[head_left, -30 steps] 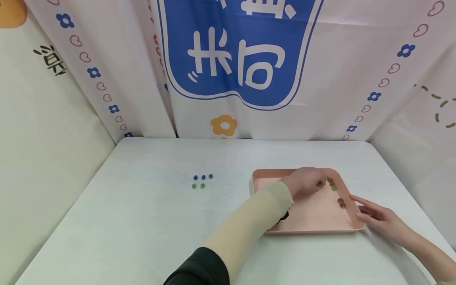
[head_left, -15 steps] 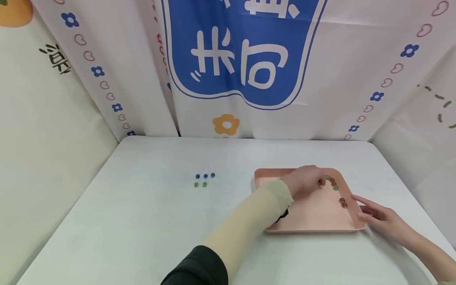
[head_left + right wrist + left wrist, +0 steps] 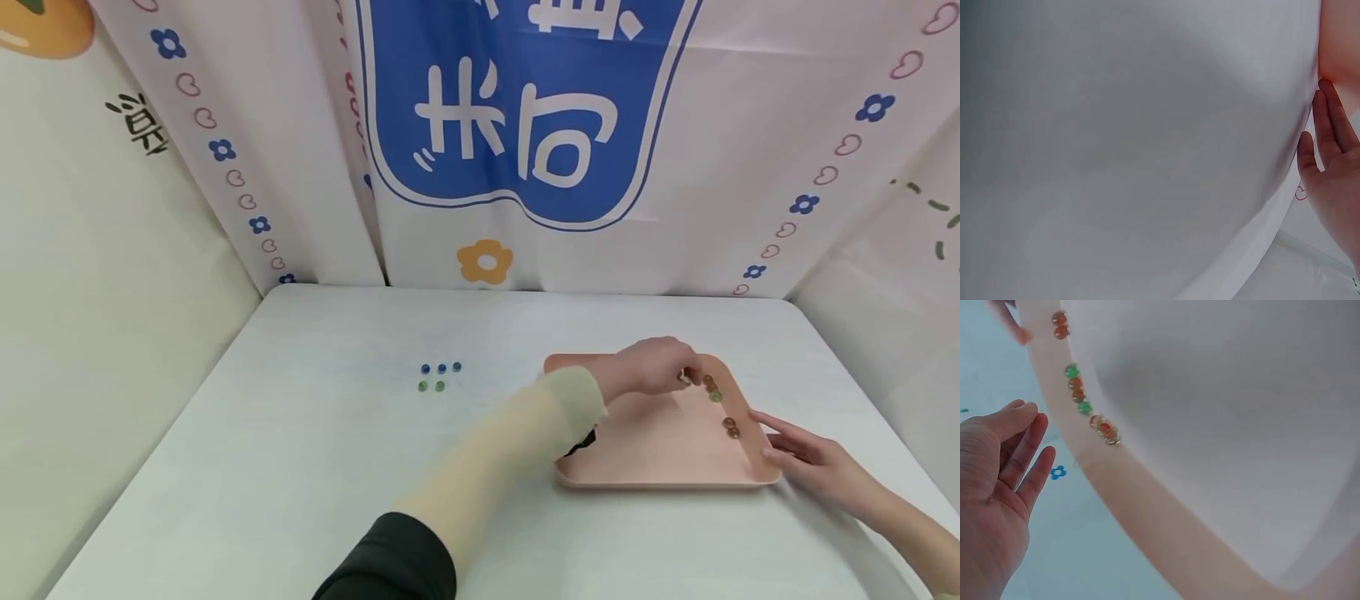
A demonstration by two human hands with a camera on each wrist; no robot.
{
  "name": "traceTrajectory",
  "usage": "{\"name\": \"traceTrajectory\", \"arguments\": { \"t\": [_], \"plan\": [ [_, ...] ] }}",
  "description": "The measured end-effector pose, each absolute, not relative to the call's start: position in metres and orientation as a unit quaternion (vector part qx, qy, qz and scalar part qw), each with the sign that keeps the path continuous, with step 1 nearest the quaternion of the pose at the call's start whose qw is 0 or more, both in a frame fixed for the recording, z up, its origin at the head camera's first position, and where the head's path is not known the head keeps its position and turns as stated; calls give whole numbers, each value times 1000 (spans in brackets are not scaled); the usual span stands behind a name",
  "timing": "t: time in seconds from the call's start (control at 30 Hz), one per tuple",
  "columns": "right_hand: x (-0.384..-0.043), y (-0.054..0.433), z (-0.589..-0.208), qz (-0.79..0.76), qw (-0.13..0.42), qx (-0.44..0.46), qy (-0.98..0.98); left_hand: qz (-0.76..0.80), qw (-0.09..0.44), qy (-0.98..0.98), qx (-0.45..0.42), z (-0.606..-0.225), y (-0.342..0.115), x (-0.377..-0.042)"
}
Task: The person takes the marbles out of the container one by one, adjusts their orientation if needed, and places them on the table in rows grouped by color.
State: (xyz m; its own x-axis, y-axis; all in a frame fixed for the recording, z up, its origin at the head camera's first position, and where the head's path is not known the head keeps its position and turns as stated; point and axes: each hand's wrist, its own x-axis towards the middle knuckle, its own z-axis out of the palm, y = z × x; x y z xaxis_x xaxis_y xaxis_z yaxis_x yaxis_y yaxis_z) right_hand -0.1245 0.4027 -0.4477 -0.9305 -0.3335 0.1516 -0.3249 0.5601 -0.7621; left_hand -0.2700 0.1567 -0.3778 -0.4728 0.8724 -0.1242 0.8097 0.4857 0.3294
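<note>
A pink tray (image 3: 652, 462) lies on the right side of the table. My left hand (image 3: 656, 364) reaches over its far part, fingers pointing down near a row of marbles. In the left wrist view, the thumb and fingertips of that hand (image 3: 1007, 469) come close together, and no marble shows between them. The row has brown marbles (image 3: 1076, 390) with green marbles (image 3: 1085, 407) at its ends, and a mixed cluster (image 3: 1105, 430) beside it. Two more brown marbles (image 3: 731, 428) sit nearer me. My right hand (image 3: 821, 467) touches the tray's right rim with fairly straight fingers (image 3: 1324, 125).
Left of the tray, three blue marbles (image 3: 441, 368) stand in a row on the white table (image 3: 300, 467), with two green marbles (image 3: 431, 386) below them. A printed curtain (image 3: 637, 258) hangs along the far edge, with cloth walls at both sides.
My left hand has shifted slightly right and up along the tray's far side, covering the far green marble. The view has turned a little left. My right hand stays at the rim.
</note>
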Motion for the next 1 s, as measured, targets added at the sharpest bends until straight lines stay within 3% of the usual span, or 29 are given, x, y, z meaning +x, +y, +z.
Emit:
{"name": "traceTrajectory", "arguments": {
  "t": [0.47,1.0],
  "plan": [
    [-125,405,-445,-423,13,-161,891,162,138,812,543,-356,101,-262],
    [-125,406,-447,-431,9,-167,887,256,142,821,489,-351,5,-241]
  ]
}}
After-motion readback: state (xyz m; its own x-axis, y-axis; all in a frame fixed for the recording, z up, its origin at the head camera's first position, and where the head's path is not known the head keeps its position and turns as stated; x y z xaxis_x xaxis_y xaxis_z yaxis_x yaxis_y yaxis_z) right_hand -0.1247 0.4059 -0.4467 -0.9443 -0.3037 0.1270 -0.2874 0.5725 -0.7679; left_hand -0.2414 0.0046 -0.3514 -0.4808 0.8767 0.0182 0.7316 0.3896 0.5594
